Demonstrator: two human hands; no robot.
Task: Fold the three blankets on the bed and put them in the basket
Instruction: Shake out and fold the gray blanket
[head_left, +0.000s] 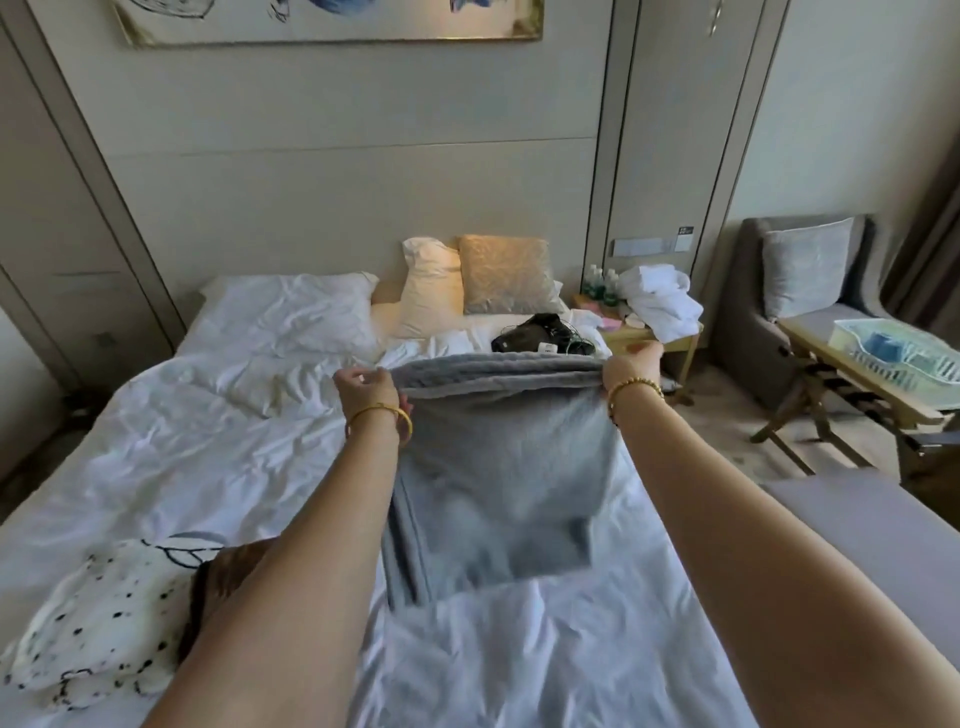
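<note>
Both hands are up at chest height over the bed, each pinching a top corner of the soft grey fleece blanket (498, 457): the left hand (363, 387) has its fingers curled round the left end of the folded top edge, and the right hand (631, 364) grips the right end, thumb side toward the headboard. A gold bangle (382, 415) circles the left wrist and a gold beaded bracelet (635, 388) the right. The blanket hangs doubled between them — several layers show along the top edge — and its lower end drapes down onto the wrinkled white bed sheet (182, 441), clear of the other bedding. Near the left forearm, at the bed's near left corner, lies a crumpled white blanket with black speckles (98, 623), and just beside it a brown blanket (223, 577) shows partly from under the arm. Farther up the bed sit a white pillow (431, 291) and a shiny gold square cushion (506, 275) against the headboard, with a black bag and tangled cables (540, 335) just past the held blanket. To the right stands a wooden bedside table (675, 338) piled with white towels (660, 299) — beyond it a grey armchair (748, 312), and a pale green plastic basket (904, 353) resting on a folding wooden rack (841, 395), well apart from the bed.
</note>
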